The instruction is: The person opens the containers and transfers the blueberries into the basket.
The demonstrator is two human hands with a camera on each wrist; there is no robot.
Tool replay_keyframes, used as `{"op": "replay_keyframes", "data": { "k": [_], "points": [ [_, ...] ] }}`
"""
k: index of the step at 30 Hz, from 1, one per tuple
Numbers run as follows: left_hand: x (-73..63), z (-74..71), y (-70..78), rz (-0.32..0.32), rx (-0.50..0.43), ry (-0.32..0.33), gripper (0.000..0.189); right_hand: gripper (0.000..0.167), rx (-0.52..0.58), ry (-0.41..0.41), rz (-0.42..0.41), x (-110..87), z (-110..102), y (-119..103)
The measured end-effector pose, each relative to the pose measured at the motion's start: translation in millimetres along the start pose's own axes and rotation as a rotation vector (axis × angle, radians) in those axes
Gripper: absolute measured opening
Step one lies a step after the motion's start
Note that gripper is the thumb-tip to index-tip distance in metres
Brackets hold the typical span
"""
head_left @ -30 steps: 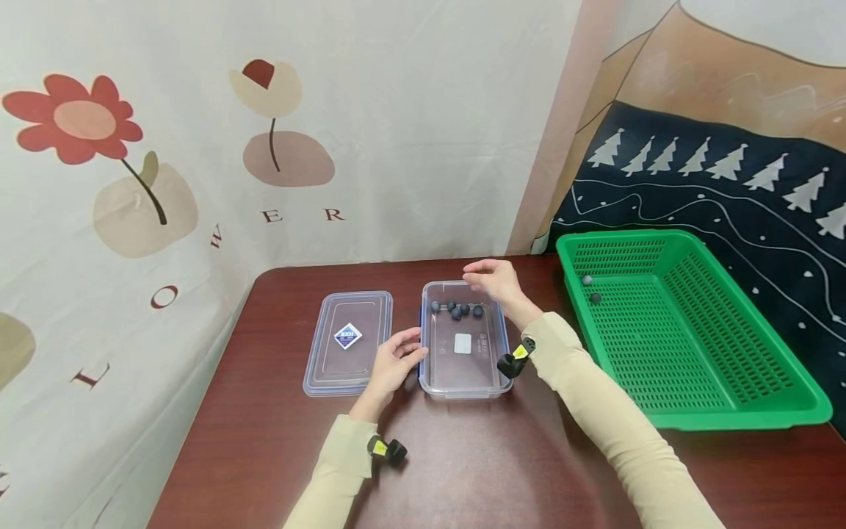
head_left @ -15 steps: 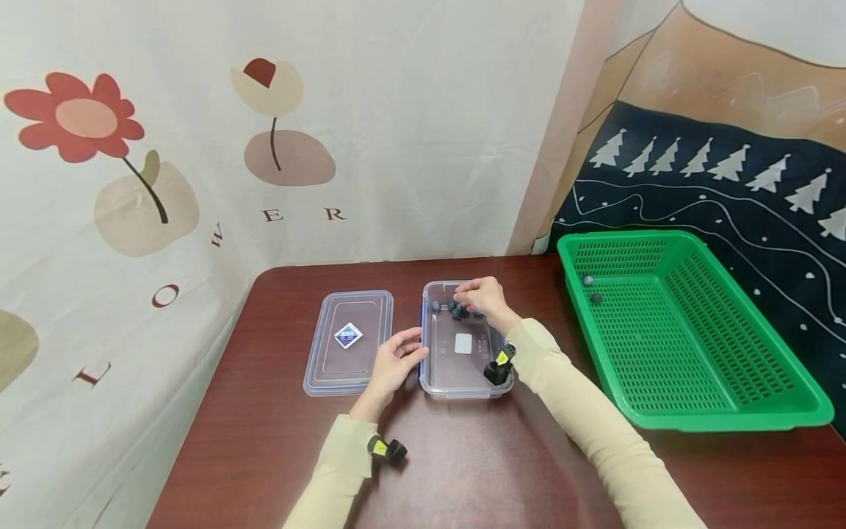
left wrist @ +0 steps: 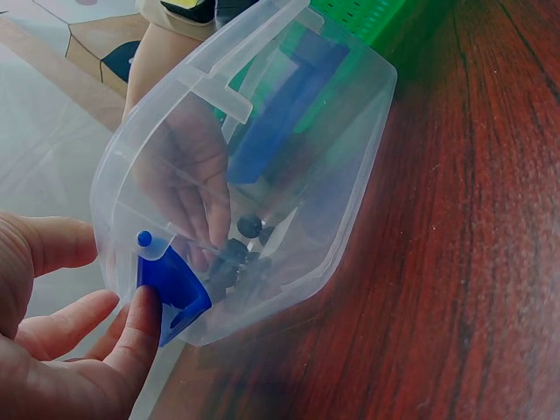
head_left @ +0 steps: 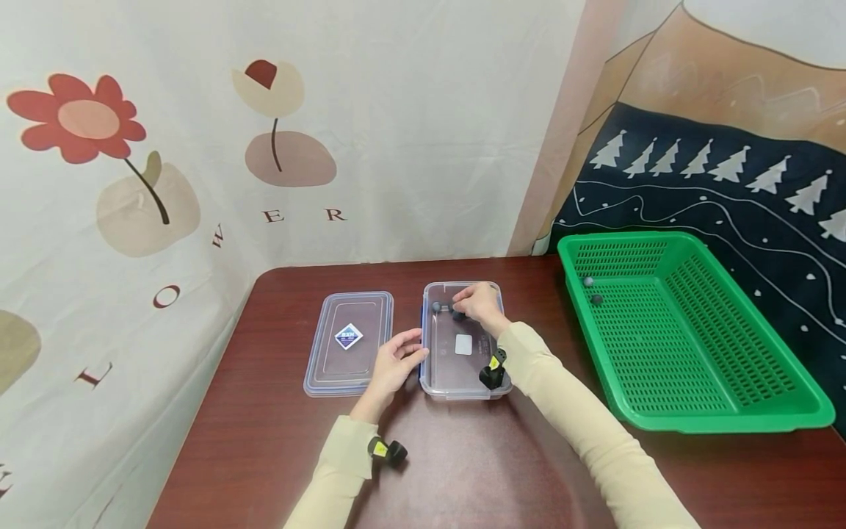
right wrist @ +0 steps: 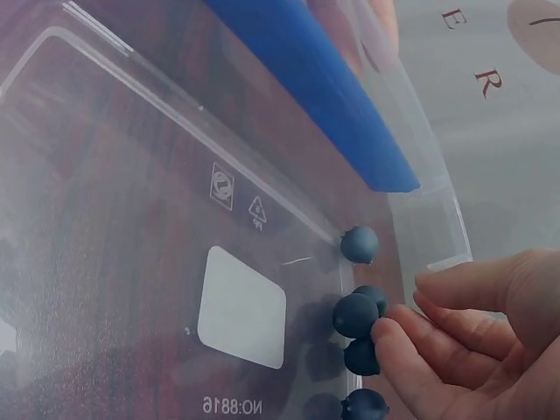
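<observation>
R hand in box w/ berries, L hand at its side

R hand (head_left: 480,303) reaches down into the clear box (head_left: 456,378); fingertips right at the dark-blue berries (right wrist: 355,315), thumb & fingers bent toward each other, but can't tell if a berry's pinched. Most berries bunch at/under those tips; one sits a bit apart, just L of them. White label (head_left: 463,344) on box floor, nearer the wearer than R fingertips.

L hand (head_left: 396,358): fingers loose, not clenched, tips touching box's L side, one on the blue latch (left wrist: 175,302).

Clear lid (head_left: 348,361) lies flat just L of the L fingers, w/ blue-&-white diamond sticker (head_left: 348,336). Green basket (head_left: 667,345) well to R of R fingers; 2 berries (head_left: 597,299) inside nr its L wall. All on reddish-brown table (head_left: 463,470).

Beyond both hands: pale flower-print cloth (head_left: 429,147); dk-blue panel (head_left: 687,191) w/ white trees behind basket.
</observation>
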State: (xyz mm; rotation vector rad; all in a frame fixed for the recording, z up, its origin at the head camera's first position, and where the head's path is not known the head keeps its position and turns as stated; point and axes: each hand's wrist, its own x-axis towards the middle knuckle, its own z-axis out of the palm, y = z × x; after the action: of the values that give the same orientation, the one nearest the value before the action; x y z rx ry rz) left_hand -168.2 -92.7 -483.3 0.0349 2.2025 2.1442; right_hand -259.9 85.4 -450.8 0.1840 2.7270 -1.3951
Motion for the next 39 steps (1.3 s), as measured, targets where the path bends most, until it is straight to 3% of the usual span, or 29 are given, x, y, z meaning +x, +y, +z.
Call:
{"op": "replay_keyframes", "data": {
  "k": [27,39],
  "points": [
    [0.2,-0.5,-0.2,0.001,0.009,-0.015,0.041,0.008,-0.048,-0.15,0.039,4.0,10.4,2.1],
    [1.2,-0.5,-3.4,0.01,0.015,-0.002,0.039,0.007,-0.083,-0.158,0.028,4.7,11.0,2.7]
  ]
}}
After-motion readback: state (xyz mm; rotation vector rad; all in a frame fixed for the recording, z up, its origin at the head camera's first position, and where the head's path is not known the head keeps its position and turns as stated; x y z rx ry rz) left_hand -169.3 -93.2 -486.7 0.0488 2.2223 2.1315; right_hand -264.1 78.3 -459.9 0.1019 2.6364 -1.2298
